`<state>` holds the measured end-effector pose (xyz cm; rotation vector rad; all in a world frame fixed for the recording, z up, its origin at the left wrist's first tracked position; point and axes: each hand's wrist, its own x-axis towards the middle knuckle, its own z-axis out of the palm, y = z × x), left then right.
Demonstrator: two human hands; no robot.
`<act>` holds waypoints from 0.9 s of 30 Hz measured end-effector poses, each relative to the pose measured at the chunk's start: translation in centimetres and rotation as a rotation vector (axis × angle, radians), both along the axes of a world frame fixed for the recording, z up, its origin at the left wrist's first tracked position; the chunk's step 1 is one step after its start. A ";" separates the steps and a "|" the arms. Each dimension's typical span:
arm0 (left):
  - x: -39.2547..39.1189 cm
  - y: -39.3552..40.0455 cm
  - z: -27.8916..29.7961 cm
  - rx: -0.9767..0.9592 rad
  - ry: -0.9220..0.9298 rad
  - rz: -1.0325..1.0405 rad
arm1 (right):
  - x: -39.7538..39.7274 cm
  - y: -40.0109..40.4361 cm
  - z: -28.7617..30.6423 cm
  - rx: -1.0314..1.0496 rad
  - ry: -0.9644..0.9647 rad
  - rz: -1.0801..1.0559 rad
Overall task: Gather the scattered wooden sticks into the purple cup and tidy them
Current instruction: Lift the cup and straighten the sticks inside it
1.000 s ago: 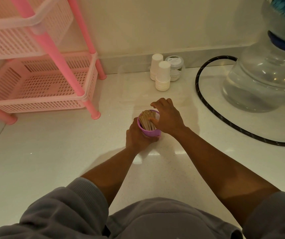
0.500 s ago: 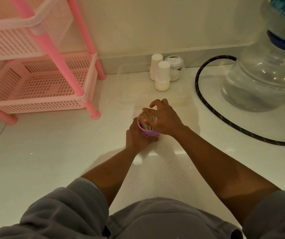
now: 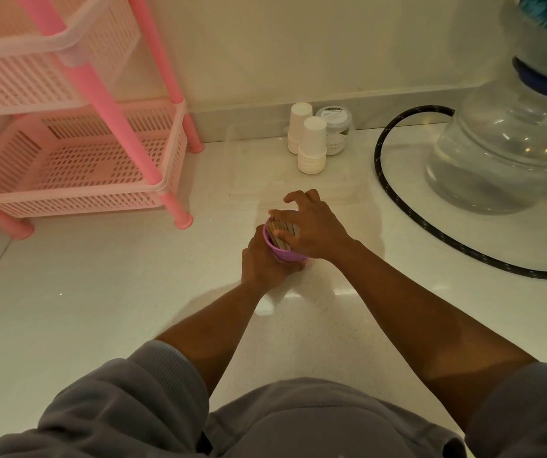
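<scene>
A small purple cup point(image 3: 286, 254) stands on the white counter, tilted slightly toward me and packed with wooden sticks point(image 3: 281, 232). My left hand point(image 3: 262, 264) wraps around the cup's near side from below. My right hand point(image 3: 311, 226) lies over the cup's mouth, with thumb and fingers resting on the stick tops and the other fingers spread above the far rim. No loose sticks show on the counter.
A pink two-tier basket rack point(image 3: 77, 150) stands at the left. Two stacks of white paper cups point(image 3: 311, 147) and a lidded jar point(image 3: 335, 128) sit by the back wall. A black hose point(image 3: 397, 206) loops around a large clear water bottle point(image 3: 510, 153) at the right.
My right hand has slid left across the top of the cup and now covers more of the sticks. My left hand and the cup have stayed in place.
</scene>
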<state>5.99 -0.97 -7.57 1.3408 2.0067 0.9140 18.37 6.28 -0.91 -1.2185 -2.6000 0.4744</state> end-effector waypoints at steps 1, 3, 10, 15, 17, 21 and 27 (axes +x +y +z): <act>0.0 0.0 0.0 0.000 0.001 0.002 | 0.0 0.0 0.0 -0.007 0.000 0.001; 0.0 0.0 0.0 -0.004 0.006 0.004 | 0.0 -0.1 0.1 -0.005 -0.003 0.007; 0.0 0.0 0.0 0.010 0.009 -0.003 | 0.3 0.1 0.2 -0.047 0.003 0.003; 0.0 -0.3 0.1 0.052 0.002 -0.009 | 0.5 0.4 0.1 0.040 0.027 -0.032; 0.0 -0.3 0.2 0.057 0.010 -0.019 | 0.9 0.5 0.3 -0.055 0.092 -0.046; -0.2 -0.2 0.1 0.067 0.010 -0.042 | 1.6 0.2 0.7 -0.226 0.069 0.062; -0.7 -0.4 -0.5 0.096 0.037 -0.081 | 1.4 -0.2 0.1 -0.283 0.045 0.092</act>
